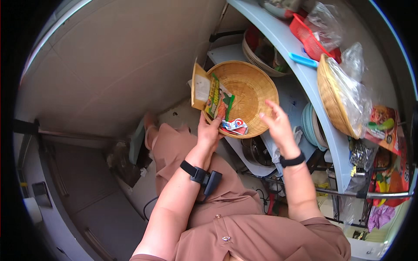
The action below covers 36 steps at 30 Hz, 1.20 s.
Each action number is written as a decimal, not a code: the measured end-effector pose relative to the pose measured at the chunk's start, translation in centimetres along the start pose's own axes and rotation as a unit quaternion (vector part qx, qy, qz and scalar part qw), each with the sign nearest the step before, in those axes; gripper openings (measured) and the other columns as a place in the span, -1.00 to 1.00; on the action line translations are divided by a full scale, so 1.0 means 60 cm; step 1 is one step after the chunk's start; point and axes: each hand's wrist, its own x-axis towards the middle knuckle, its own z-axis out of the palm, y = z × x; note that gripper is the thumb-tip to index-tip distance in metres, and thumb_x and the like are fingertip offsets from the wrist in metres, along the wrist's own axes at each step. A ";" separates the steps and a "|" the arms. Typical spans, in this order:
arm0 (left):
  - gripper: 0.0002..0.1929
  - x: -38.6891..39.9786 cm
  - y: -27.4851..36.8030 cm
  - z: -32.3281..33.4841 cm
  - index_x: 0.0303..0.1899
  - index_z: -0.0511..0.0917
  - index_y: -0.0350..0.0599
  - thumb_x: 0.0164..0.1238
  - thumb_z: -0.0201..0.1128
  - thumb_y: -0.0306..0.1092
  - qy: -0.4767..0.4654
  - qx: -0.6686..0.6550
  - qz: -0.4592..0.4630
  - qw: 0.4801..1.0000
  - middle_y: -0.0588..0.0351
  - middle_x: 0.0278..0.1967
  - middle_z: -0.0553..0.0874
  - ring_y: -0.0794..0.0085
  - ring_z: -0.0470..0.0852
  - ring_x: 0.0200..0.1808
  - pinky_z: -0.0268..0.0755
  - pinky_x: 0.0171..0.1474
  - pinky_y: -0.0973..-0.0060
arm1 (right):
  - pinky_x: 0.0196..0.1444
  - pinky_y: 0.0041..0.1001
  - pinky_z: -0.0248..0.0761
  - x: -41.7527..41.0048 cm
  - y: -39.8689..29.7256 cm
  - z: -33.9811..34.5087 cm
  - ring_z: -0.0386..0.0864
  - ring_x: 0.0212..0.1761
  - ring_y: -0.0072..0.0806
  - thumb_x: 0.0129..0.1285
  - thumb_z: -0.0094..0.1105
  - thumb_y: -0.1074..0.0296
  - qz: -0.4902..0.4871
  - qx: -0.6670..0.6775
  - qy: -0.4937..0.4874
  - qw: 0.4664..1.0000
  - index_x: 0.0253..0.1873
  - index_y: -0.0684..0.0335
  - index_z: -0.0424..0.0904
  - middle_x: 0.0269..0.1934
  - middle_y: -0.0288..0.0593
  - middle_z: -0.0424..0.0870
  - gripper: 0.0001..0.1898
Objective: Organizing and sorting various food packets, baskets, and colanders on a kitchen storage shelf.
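My left hand (pixel 210 130) grips the near left rim of a round wicker basket (pixel 249 94), which tilts towards me in front of a rack. At the basket's left side lie a green and yellow food packet (pixel 214 94) and another colourful packet. A crumpled white, red and blue wrapper (pixel 236 125) rests near the bottom rim. A yellowish flat piece with a white label (pixel 200 88) stands upright at the left rim. My right hand (pixel 277 125), fingers apart, is at the basket's right edge; whether it touches the rim is unclear. It holds nothing.
On the rack's grey-blue shelf (pixel 313 84) stand a red plastic basket (pixel 308 37) and a second wicker basket (pixel 334 98) with clear plastic. Lower down are a white colander (pixel 261 60), blue baskets (pixel 310 125) and a dark pot (pixel 256 151). A cabinet (pixel 94 195) stands at the left.
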 end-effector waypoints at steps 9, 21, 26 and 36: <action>-0.59 -0.012 -0.012 0.010 0.20 0.19 -0.05 0.37 -0.01 -0.54 -0.007 0.010 -0.006 1.000 0.00 0.01 0.53 0.23 0.64 -0.08 0.67 -0.27 0.17 | 0.23 -0.24 0.29 -0.107 -0.004 0.077 0.42 0.18 0.09 0.10 0.25 0.39 -0.165 -0.156 0.123 0.966 0.05 0.39 0.52 0.12 0.35 0.43 -0.61; -0.67 -0.005 -0.021 -0.005 0.20 0.22 0.01 0.46 -0.10 -0.44 -0.008 0.069 -0.016 0.997 0.01 0.02 0.53 0.21 0.66 -0.14 0.68 -0.30 0.15 | 0.33 -0.10 0.10 -0.150 0.160 -0.095 0.17 0.32 0.15 0.06 0.19 0.34 0.227 -0.441 0.190 0.847 0.29 0.16 0.33 0.34 0.11 0.18 -0.39; -0.71 -0.009 -0.024 0.005 0.15 0.27 -0.01 0.46 -0.02 -0.38 -0.025 0.075 -0.011 0.997 0.06 -0.10 0.57 0.29 0.68 -0.25 0.68 -0.39 0.19 | 0.29 -0.11 0.17 -0.143 0.209 -0.134 0.28 0.25 0.12 0.05 0.11 0.42 0.188 -0.426 0.170 0.868 0.11 0.19 0.52 0.26 0.01 0.33 -0.56; -0.69 -0.003 -0.028 0.000 0.18 0.25 -0.01 0.46 -0.04 -0.39 -0.036 0.110 -0.004 0.993 0.04 -0.05 0.56 0.30 0.68 -0.23 0.69 -0.37 0.22 | 0.01 -0.28 0.39 -0.093 0.002 -0.044 0.49 -0.10 -0.12 -0.09 0.20 0.63 -0.205 -0.234 0.325 0.893 -0.05 0.20 0.58 -0.15 0.00 0.50 -0.60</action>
